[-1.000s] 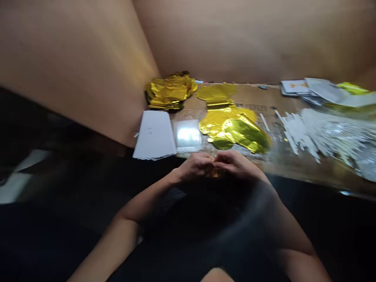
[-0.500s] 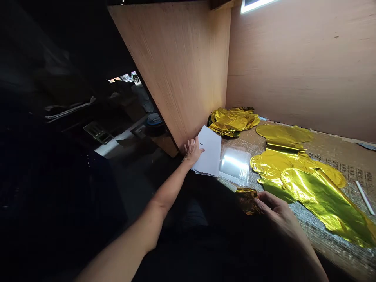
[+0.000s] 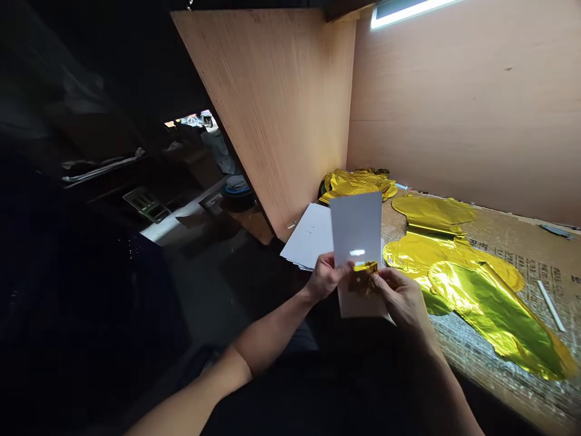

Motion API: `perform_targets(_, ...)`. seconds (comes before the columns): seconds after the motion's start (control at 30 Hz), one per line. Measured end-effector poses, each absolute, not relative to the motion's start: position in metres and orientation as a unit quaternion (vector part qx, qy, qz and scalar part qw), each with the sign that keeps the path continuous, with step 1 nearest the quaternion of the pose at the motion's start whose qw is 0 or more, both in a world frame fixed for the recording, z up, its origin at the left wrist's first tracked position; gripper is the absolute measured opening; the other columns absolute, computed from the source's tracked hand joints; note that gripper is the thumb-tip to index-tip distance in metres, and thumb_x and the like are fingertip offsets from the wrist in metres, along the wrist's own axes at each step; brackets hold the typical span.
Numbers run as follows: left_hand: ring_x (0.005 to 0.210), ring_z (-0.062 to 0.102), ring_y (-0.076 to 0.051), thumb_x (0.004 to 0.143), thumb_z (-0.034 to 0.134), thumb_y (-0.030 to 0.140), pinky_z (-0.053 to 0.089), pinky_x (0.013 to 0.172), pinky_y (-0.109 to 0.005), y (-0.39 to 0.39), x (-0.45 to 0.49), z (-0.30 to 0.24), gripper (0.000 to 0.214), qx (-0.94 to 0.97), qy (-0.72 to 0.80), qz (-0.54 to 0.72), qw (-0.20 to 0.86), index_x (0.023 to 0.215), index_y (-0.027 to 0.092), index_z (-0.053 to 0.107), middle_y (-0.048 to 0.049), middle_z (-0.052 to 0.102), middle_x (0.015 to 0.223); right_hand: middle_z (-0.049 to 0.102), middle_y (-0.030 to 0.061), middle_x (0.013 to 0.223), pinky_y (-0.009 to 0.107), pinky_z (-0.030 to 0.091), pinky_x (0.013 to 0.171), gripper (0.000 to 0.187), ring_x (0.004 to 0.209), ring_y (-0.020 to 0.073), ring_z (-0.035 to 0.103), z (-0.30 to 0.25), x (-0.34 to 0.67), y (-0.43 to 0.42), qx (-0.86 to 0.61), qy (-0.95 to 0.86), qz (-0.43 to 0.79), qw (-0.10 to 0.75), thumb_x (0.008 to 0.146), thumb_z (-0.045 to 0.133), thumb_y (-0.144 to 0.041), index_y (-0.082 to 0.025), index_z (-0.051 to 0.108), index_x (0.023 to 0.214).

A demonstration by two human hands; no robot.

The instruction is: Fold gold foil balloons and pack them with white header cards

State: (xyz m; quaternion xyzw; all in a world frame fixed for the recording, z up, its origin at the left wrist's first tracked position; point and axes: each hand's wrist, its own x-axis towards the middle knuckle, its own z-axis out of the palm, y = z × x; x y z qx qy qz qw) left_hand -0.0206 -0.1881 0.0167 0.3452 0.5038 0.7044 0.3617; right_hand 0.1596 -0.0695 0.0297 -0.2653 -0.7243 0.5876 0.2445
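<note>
Head view: left hand (image 3: 324, 278), clamped on the edge of a white card (image 3: 356, 224); right hand (image 3: 403, 300), near it, pinching folded gold foil (image 3: 363, 280) — foil before the card's lower half. Beyond: white sheet stack (image 3: 308, 233), small dark marks; flat gold foil shapes (image 3: 436, 242); white stick (image 3: 551, 306); cardboard (image 3: 521, 233), black print — too small to read; gold foil pile (image 3: 354, 181), far corner.

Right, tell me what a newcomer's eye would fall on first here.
Probably the deflated gold foil balloons, gleaming across the cardboard-covered worktop at the right. Next, the white sheet at the centre, held in the left hand, with the folded gold foil pinched by the right hand before its lower half. Then the bright lamp at the top.
</note>
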Motion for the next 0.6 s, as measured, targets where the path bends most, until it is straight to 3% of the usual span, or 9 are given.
perform_targets(0.1, 0.118, 0.072, -0.043, 0.066, 0.075, 0.092, 0.056, 0.099, -0.055, -0.194, -0.023, 0.005, 0.092, 0.329, 0.375, 0.627, 0.598, 0.113, 0.014, 0.078, -0.0233, 0.079, 0.114, 0.074, 0.0085, 0.075, 0.035, 0.053, 0.062, 0.042, 0.069, 0.0250, 0.067, 0.032, 0.177, -0.068, -0.280, -0.744, 0.576, 0.191, 0.086, 0.072, -0.063, -0.021, 0.074, 0.080)
perform_targets(0.17, 0.116, 0.073, -0.044, 0.068, 0.067, 0.096, 0.056, 0.097, -0.057, -0.197, -0.031, 0.000, 0.091, 0.280, 0.377, 0.585, 0.661, 0.105, 0.014, 0.077, -0.0231, 0.079, 0.107, 0.071, 0.0064, 0.069, 0.032, 0.047, 0.058, 0.037, 0.064, 0.0224, 0.063, 0.037, 0.190, -0.070, -0.281, -0.787, 0.525, 0.159, 0.087, 0.071, -0.055, -0.021, 0.072, 0.073)
perform_targets(0.27, 0.103, 0.076, -0.035, 0.077, 0.073, 0.083, 0.059, 0.091, -0.049, -0.193, -0.032, -0.002, 0.066, 0.274, 0.489, 0.540, 0.628, 0.093, 0.019, 0.077, -0.0159, 0.080, 0.097, 0.064, 0.0026, 0.060, 0.030, 0.037, 0.057, 0.024, 0.060, 0.0177, 0.054, 0.044, 0.199, -0.075, -0.290, -0.840, 0.438, 0.134, 0.082, 0.068, -0.035, -0.021, 0.066, 0.063)
perform_targets(0.37, 0.081, 0.072, -0.026, 0.082, 0.080, 0.069, 0.059, 0.073, -0.038, -0.181, -0.024, 0.005, 0.050, 0.336, 0.509, 0.465, 0.642, 0.088, 0.020, 0.078, -0.0094, 0.078, 0.085, 0.058, -0.0004, 0.058, 0.028, 0.032, 0.056, 0.016, 0.059, 0.0150, 0.050, 0.046, 0.202, -0.070, -0.315, -0.832, 0.434, 0.145, 0.077, 0.069, -0.024, -0.020, 0.065, 0.063)
perform_targets(0.47, 0.062, 0.061, -0.018, 0.082, 0.085, 0.058, 0.048, 0.054, -0.028, -0.172, -0.011, 0.020, 0.042, 0.415, 0.524, 0.391, 0.633, 0.087, 0.016, 0.080, -0.0051, 0.071, 0.073, 0.058, -0.0012, 0.060, 0.027, 0.033, 0.056, 0.021, 0.063, 0.0159, 0.052, 0.049, 0.212, -0.068, -0.306, -0.781, 0.519, 0.162, 0.078, 0.076, -0.029, -0.019, 0.065, 0.063)
perform_targets(0.6, 0.054, 0.049, -0.012, 0.092, 0.073, 0.055, 0.036, 0.047, -0.023, -0.168, 0.007, 0.040, 0.040, 0.525, 0.584, 0.355, 0.507, 0.080, 0.016, 0.076, -0.0006, 0.061, 0.063, 0.060, -0.0013, 0.065, 0.027, 0.036, 0.056, 0.033, 0.065, 0.0159, 0.054, 0.054, 0.234, -0.072, -0.303, -0.678, 0.649, 0.165, 0.080, 0.083, -0.043, -0.018, 0.066, 0.068)
